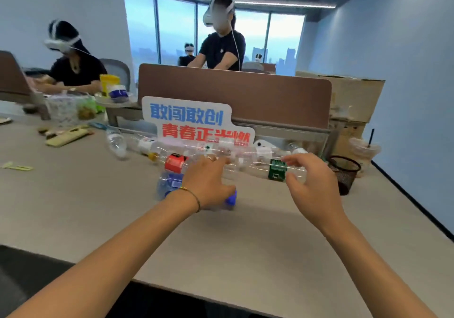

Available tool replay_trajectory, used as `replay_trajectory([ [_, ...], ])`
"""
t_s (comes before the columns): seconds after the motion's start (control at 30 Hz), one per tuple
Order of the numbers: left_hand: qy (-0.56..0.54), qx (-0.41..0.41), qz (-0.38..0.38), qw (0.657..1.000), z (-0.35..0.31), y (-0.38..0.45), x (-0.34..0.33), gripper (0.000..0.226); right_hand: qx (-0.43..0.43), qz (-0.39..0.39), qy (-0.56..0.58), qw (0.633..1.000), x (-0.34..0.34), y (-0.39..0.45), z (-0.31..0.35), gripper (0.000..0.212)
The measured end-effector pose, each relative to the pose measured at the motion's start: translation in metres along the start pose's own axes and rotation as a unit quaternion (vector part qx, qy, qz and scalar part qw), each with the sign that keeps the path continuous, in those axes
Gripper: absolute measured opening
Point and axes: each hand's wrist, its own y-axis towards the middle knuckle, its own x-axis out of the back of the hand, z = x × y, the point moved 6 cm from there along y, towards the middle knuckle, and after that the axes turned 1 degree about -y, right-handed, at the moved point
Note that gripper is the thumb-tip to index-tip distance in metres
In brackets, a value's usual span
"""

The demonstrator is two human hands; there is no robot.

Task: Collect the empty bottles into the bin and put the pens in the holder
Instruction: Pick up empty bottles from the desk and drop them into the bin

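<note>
A long pale grey desk (pixel 86 214) with a brown divider panel along its far edge. A heap of clear empty plastic bottles (pixel 221 155) lies at the far edge. A black wire-mesh pen holder (pixel 344 173) stands near the right edge. Flat yellowish-green items (pixel 66 137) lie towards the far left.

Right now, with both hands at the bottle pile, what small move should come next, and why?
Probably close the right hand on the green-label bottle: its fingers already bracket the bottle but look open. The left hand rests over the blue-capped bottle.
</note>
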Motion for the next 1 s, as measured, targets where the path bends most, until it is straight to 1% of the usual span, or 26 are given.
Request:
replay_trajectory([
  [0.07, 0.045, 0.018, 0.032, 0.998, 0.029, 0.002, -0.007, 0.075, 0.003, 0.012, 0.008, 1.000, -0.022, 0.012, -0.001, 0.029],
  [0.17, 0.074, 0.023, 0.079, 0.994, 0.054, 0.002, -0.023, 0.076, -0.001, 0.029, 0.031, 0.999, -0.051, 0.026, 0.001, 0.030],
  [0.27, 0.125, 0.016, 0.106, 0.986, 0.067, 0.000, -0.041, 0.083, -0.005, 0.041, 0.044, 0.998, -0.075, 0.038, 0.002, 0.030],
  [0.33, 0.136, 0.021, 0.109, 0.984, 0.074, -0.001, -0.047, 0.086, -0.004, 0.051, 0.056, 0.997, -0.090, 0.046, 0.005, 0.031],
  [0.4, 0.130, 0.029, 0.102, 0.986, 0.081, -0.002, -0.045, 0.082, -0.002, 0.069, 0.056, 0.996, -0.105, 0.054, 0.009, 0.031],
  [0.47, 0.111, 0.043, 0.080, 0.990, 0.092, -0.004, -0.034, 0.075, 0.002, 0.090, 0.041, 0.995, -0.122, 0.065, 0.017, 0.030],
  [0.53, 0.069, 0.073, 0.044, 0.994, 0.110, -0.009, -0.015, 0.069, 0.006, 0.120, 0.022, 0.992, -0.141, 0.077, 0.029, 0.029],
  [0.6, 0.035, 0.117, 0.009, 0.992, 0.133, -0.016, 0.007, 0.066, 0.010, 0.167, -0.004, 0.986, -0.164, 0.089, 0.045, 0.031],
  [0.7, 0.017, 0.186, -0.030, 0.982, 0.163, -0.028, 0.034, 0.064, 0.031, 0.235, -0.061, 0.970, -0.205, 0.100, 0.074, 0.042],
  [0.8, 0.019, 0.236, -0.041, 0.971, 0.185, -0.042, 0.044, 0.058, 0.057, 0.282, -0.143, 0.947, -0.249, 0.102, 0.098, 0.062],
  [0.87, 0.019, 0.259, -0.053, 0.964, 0.196, -0.051, 0.048, 0.060, 0.070, 0.295, -0.176, 0.937, -0.274, 0.100, 0.107, 0.072],
  [1.0, 0.019, 0.285, -0.062, 0.956, 0.210, -0.065, 0.054, 0.062, 0.074, 0.316, -0.206, 0.923, -0.309, 0.094, 0.111, 0.077],
])
